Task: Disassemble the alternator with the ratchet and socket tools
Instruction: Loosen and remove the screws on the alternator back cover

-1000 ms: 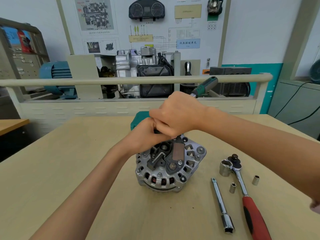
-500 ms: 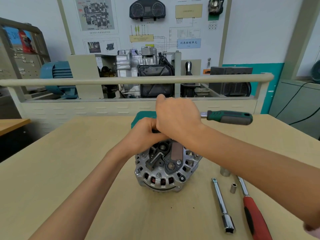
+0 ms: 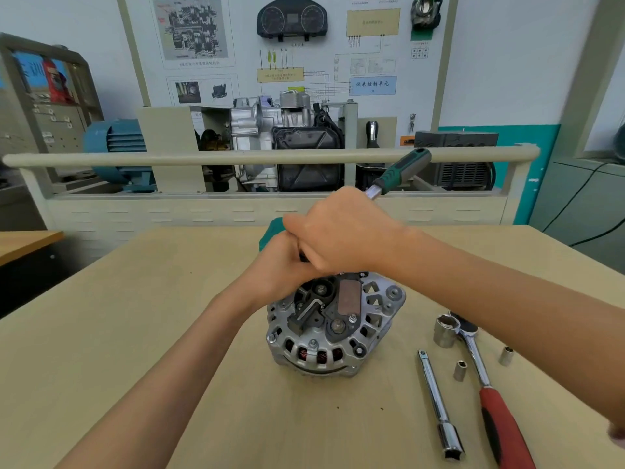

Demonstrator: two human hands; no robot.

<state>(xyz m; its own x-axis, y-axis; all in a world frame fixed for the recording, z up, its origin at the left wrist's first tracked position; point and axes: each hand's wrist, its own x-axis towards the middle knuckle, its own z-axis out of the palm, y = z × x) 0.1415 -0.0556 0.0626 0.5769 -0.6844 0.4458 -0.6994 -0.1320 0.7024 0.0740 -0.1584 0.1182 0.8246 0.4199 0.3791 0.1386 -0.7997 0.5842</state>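
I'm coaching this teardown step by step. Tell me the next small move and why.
Probably swing the green-handled ratchet through another stroke: the right hand grips its head end over the silver finned alternator, the left hand is curled beside it, and nothing looks removed yet.

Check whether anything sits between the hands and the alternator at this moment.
Nothing visible does. Both the left hand and right hand are at the top of the alternator, gripping the green-handled ratchet; the contact point is hidden.
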